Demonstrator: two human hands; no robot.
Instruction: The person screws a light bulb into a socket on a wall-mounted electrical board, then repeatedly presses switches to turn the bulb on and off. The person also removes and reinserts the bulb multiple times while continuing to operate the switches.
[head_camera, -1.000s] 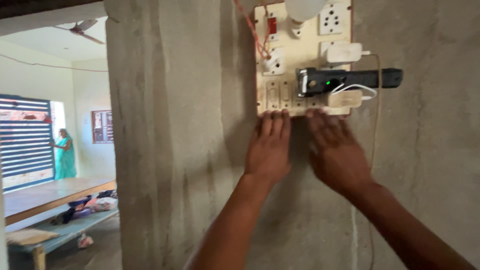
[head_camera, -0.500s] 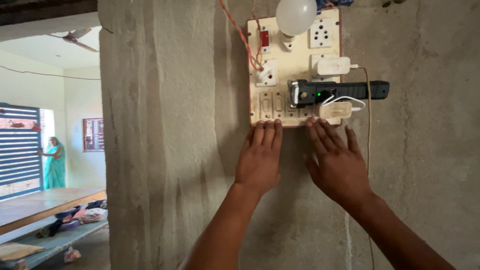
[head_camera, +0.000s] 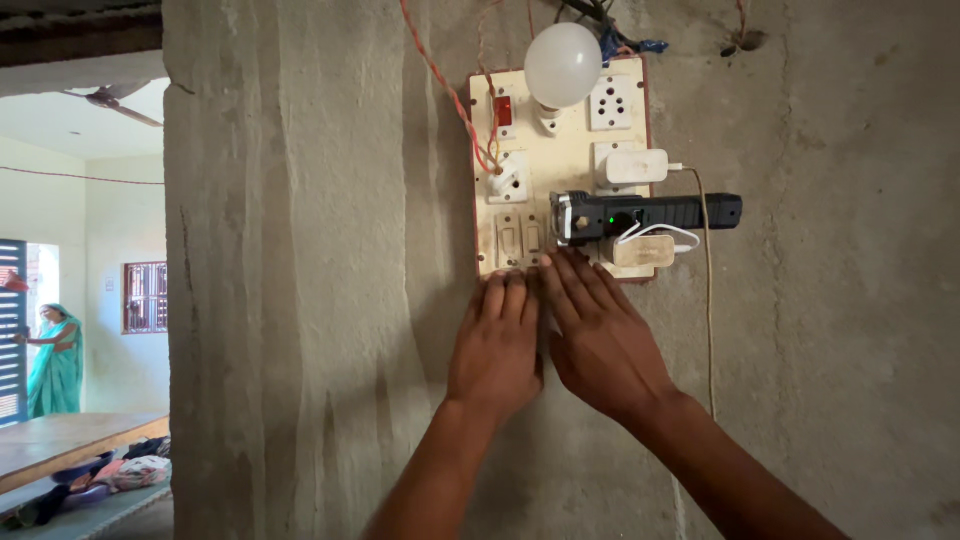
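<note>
Both hands flat on the concrete wall (head_camera: 300, 300), palms down, fingers extended, gripping nothing. Left hand (head_camera: 497, 345) has fingertips just touching the bottom edge of the cream switchboard (head_camera: 520, 215). Right hand (head_camera: 600, 340) sits beside it, fingertips reaching the board's lower edge below the black torch (head_camera: 650, 213), which is plugged in sideways, green light on. White bulb (head_camera: 563, 64) at board top, white adapter (head_camera: 636, 166) above the torch, white cable (head_camera: 708, 300) hanging down the wall.

2 hands (head_camera: 497, 345), 1 switchboard (head_camera: 520, 215), 1 bulb (head_camera: 563, 65), 1 torch (head_camera: 650, 213), 2 chargers (head_camera: 636, 166)
</note>
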